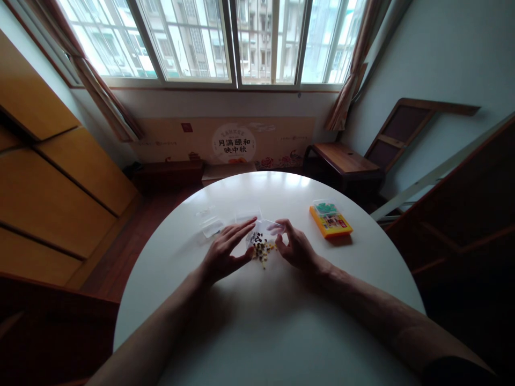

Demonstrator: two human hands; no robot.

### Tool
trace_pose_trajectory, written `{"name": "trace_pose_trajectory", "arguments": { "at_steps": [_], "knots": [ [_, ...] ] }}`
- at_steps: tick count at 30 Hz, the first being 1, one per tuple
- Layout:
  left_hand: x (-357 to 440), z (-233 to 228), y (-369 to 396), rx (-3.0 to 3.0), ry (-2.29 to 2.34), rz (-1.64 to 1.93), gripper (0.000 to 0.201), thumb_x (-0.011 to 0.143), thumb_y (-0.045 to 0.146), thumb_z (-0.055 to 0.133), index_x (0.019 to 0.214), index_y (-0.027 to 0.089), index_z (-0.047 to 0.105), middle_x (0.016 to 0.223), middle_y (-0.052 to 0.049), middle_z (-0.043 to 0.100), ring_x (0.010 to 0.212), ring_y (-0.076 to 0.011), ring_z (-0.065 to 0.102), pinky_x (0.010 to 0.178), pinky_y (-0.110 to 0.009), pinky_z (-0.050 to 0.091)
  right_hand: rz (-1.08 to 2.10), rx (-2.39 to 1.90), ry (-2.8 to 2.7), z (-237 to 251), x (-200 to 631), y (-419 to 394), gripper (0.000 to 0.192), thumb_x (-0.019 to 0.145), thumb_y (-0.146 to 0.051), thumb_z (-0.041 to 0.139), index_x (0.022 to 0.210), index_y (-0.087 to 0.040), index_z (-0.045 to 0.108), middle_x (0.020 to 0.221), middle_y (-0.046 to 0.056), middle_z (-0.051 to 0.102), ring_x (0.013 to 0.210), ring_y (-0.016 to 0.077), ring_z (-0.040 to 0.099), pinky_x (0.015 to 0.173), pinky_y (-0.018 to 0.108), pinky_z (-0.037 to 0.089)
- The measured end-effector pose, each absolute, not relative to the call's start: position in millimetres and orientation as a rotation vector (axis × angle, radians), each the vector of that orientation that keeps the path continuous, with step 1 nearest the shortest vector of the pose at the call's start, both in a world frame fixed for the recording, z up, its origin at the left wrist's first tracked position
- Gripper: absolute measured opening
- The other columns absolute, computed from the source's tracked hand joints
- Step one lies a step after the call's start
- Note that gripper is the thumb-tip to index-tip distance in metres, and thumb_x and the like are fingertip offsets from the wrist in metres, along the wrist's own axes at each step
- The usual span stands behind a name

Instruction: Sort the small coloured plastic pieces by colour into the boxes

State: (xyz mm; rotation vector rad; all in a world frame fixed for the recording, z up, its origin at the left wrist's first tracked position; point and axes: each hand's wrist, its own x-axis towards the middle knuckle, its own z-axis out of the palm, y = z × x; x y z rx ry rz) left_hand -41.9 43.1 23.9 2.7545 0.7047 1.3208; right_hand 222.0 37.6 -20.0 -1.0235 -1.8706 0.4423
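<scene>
A small clear plastic bag lies near the middle of the round white table, with a little heap of tiny dark and yellow pieces at its mouth. My left hand rests beside the heap, fingers spread, fingertips touching the bag's left edge. My right hand pinches the bag's right edge between thumb and fingers. Whether the pieces lie inside the bag or on the table is hard to tell.
More clear plastic bags lie left of my hands. An orange box with a clear lid sits at the right. Beyond the table stand a wooden bench, wooden cabinets and a window.
</scene>
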Motion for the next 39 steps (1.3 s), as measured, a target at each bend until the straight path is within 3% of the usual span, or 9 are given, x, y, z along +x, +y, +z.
{"name": "trace_pose_trajectory", "arguments": {
  "at_steps": [3, 8, 20, 27, 33, 39],
  "knots": [
    [-41.2, 23.8, 43.2, 2.796, 0.690, 1.335, 0.069, 0.103, 0.018, 0.070, 0.167, 0.026, 0.047, 0.157, -0.017, 0.066, 0.138, -0.0285, 0.070, 0.111, -0.047, 0.061, 0.456, -1.030, -1.851, -22.3, 222.2, 38.6, 0.031, 0.100, -0.015, 0.053, 0.128, -0.027, 0.050, 0.118, 0.007, 0.082, 0.097, 0.0228, 0.082, 0.076, 0.032, 0.064],
    [-39.9, 23.8, 42.2, 2.868, 0.677, 1.329, 0.073, 0.105, 0.015, 0.066, 0.172, 0.027, 0.040, 0.159, -0.016, 0.064, 0.139, -0.0285, 0.069, 0.112, -0.048, 0.061, 0.379, -1.093, -1.833, -24.2, 224.3, 39.9, 0.027, 0.102, -0.019, 0.053, 0.128, -0.027, 0.051, 0.112, 0.008, 0.081, 0.088, 0.0243, 0.080, 0.075, 0.035, 0.064],
    [-43.2, 18.6, 43.6, 2.929, 0.624, 1.156, 0.076, 0.106, 0.011, 0.061, 0.173, 0.030, 0.033, 0.166, -0.013, 0.056, 0.148, -0.0276, 0.062, 0.122, -0.051, 0.055, 0.452, -1.042, -1.765, -21.3, 227.6, 43.1, 0.017, 0.101, -0.020, 0.052, 0.116, -0.027, 0.054, 0.116, 0.008, 0.081, 0.097, 0.0259, 0.081, 0.085, 0.039, 0.066],
    [-38.8, 20.1, 40.9, 2.746, 0.736, 1.321, 0.056, 0.106, 0.011, 0.062, 0.159, 0.026, 0.048, 0.162, -0.015, 0.061, 0.146, -0.0268, 0.064, 0.115, -0.048, 0.060, 0.433, -1.046, -1.627, -15.5, 226.6, 43.5, 0.012, 0.108, -0.032, 0.059, 0.117, -0.025, 0.062, 0.111, 0.007, 0.081, 0.098, 0.0252, 0.080, 0.088, 0.040, 0.067],
    [-41.1, 18.0, 44.6, 2.481, 0.914, 1.422, 0.030, 0.107, 0.022, 0.066, 0.136, 0.024, 0.058, 0.152, -0.013, 0.068, 0.140, -0.0264, 0.069, 0.115, -0.048, 0.060, 0.355, -1.031, -1.550, 0.1, 228.3, 49.7, 0.020, 0.108, -0.042, 0.066, 0.107, -0.024, 0.074, 0.106, 0.007, 0.082, 0.095, 0.0242, 0.078, 0.090, 0.042, 0.067],
    [-47.0, 12.5, 47.9, 2.510, 1.060, 1.226, 0.024, 0.107, 0.030, 0.067, 0.130, 0.025, 0.064, 0.147, -0.012, 0.070, 0.129, -0.0276, 0.073, 0.107, -0.048, 0.063, 0.180, -1.069, -1.767, 32.2, 242.1, 77.0, 0.019, 0.110, -0.039, 0.063, 0.110, -0.023, 0.075, 0.105, 0.008, 0.081, 0.092, 0.0253, 0.076, 0.087, 0.042, 0.065]
  ]
}}
